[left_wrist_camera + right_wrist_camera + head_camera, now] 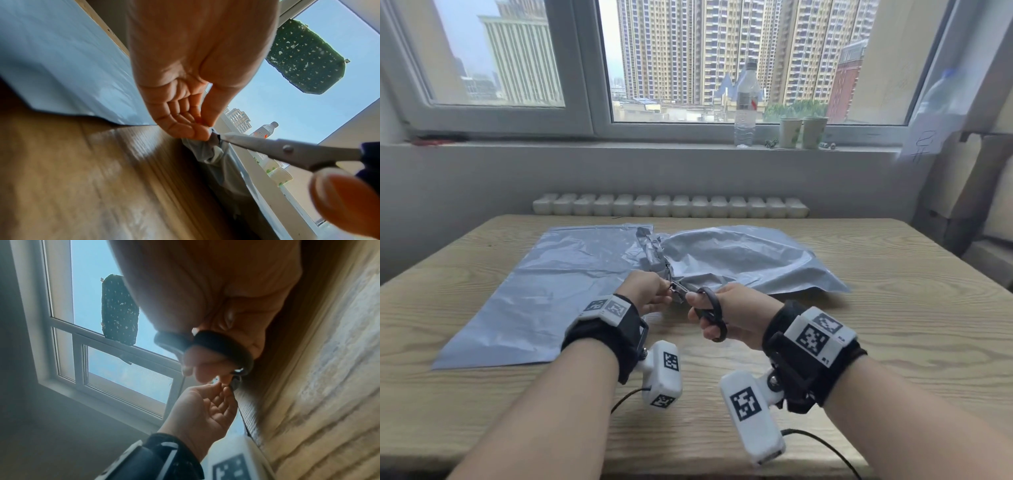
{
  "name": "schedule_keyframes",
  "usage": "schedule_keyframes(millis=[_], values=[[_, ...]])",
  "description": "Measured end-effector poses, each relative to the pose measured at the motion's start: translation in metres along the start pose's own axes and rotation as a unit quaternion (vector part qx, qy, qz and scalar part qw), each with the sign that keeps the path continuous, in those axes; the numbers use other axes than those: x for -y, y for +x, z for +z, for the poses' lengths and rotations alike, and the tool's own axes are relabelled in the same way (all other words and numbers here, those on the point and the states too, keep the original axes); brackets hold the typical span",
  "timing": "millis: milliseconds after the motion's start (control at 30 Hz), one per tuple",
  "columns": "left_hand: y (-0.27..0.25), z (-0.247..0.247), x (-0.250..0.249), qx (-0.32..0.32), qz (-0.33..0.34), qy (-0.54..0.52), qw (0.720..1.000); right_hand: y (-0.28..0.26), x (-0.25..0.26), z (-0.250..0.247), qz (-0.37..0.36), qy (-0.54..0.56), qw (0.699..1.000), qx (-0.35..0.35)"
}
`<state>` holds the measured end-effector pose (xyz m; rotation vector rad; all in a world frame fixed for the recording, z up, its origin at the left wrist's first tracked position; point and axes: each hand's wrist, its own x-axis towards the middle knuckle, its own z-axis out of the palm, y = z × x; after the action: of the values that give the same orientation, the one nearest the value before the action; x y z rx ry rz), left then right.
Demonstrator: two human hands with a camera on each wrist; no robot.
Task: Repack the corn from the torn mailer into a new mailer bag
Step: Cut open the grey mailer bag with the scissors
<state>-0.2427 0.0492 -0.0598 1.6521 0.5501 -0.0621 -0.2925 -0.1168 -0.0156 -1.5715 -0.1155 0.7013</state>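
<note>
A bulging, crumpled grey mailer [736, 260] lies on the right half of the wooden table [893, 325]; whatever is inside is hidden. A flat grey mailer [544, 291] lies spread out to its left. My left hand [645, 291] pinches the crumpled near corner of the bulging mailer [205, 151] between thumb and fingertips. My right hand [726, 313] grips black-handled scissors [709, 313], fingers through the loops. The scissor blades [267, 146] point at the pinched corner and touch it right beside my left fingertips [197, 129].
A water bottle [746, 102] and two paper cups [803, 132] stand on the windowsill behind the table. A white radiator [671, 205] runs along the wall below it. Cardboard boxes [979, 192] stack at the right. Cables trail from both wrist cameras near the table's front edge.
</note>
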Motion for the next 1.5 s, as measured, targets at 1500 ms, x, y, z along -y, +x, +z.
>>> schedule_keyframes(millis=[1500], values=[[0.008,0.005,-0.013,-0.011,0.048,0.105,0.993,0.015,-0.002,-0.01,0.035,-0.016,0.998,0.059]])
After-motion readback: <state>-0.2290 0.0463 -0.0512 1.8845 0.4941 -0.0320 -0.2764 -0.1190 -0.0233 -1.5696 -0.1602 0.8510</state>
